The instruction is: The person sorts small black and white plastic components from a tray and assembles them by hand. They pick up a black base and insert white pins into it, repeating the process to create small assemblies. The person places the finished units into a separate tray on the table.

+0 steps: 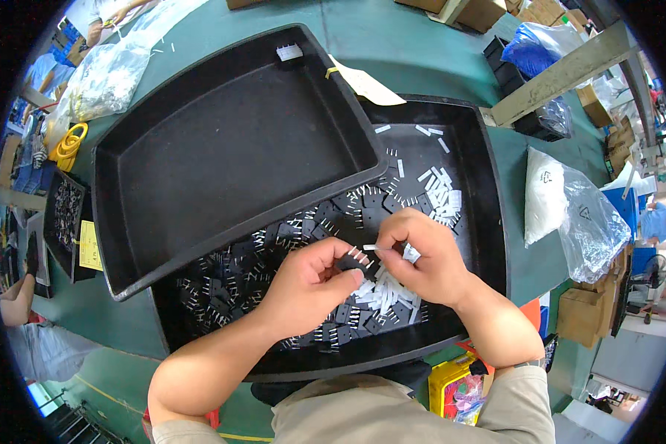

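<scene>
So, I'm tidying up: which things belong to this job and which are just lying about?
In the job:
- black pinned part (left hand)
- white strip (right hand)
- lower tray
- probably upper tray

Seemingly lying about:
- yellow coil
- blue bag
- cardboard box

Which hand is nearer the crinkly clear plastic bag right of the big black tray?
Right. The right hand is left of the clear plastic bag; the left hand is farther left.

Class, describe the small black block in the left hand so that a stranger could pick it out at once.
Find the large black plastic tray lying partly beneath another black plastic tray. Above it, the bare left hand pinches a small black block with pale pins. Unlike the similar black blocks lying loose below, this one is gripped.
</scene>
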A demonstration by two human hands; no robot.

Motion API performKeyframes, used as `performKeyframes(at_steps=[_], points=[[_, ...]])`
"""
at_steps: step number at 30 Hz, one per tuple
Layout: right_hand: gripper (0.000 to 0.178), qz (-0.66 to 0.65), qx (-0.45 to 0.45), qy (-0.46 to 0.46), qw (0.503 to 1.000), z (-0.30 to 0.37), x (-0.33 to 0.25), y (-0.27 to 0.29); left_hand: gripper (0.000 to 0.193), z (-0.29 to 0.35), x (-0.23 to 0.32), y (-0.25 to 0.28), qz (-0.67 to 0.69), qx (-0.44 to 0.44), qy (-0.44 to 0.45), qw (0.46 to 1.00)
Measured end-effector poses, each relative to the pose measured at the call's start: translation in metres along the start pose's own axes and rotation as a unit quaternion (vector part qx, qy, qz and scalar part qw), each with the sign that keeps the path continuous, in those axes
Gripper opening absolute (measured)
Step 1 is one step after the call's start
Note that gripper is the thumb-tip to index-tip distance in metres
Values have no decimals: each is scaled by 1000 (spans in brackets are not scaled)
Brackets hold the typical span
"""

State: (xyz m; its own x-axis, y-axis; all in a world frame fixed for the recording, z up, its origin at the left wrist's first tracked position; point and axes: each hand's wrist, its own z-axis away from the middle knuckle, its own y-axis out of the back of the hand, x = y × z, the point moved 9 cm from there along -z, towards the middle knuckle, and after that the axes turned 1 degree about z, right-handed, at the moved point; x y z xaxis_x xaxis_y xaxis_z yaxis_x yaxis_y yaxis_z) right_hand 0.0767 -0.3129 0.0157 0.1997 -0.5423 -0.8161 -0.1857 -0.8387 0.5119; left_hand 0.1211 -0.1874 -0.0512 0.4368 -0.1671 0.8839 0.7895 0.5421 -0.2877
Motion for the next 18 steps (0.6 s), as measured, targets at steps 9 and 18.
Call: performKeyframes(at_steps=[9, 18], points=[[18, -17, 9, -15, 1000, 2, 0, 1, 11, 1, -7, -6, 49, -47, 30, 997], [13, -32, 0, -2, 999, 1, 0, 3, 10, 2, 7, 2, 24, 4, -18, 1000]])
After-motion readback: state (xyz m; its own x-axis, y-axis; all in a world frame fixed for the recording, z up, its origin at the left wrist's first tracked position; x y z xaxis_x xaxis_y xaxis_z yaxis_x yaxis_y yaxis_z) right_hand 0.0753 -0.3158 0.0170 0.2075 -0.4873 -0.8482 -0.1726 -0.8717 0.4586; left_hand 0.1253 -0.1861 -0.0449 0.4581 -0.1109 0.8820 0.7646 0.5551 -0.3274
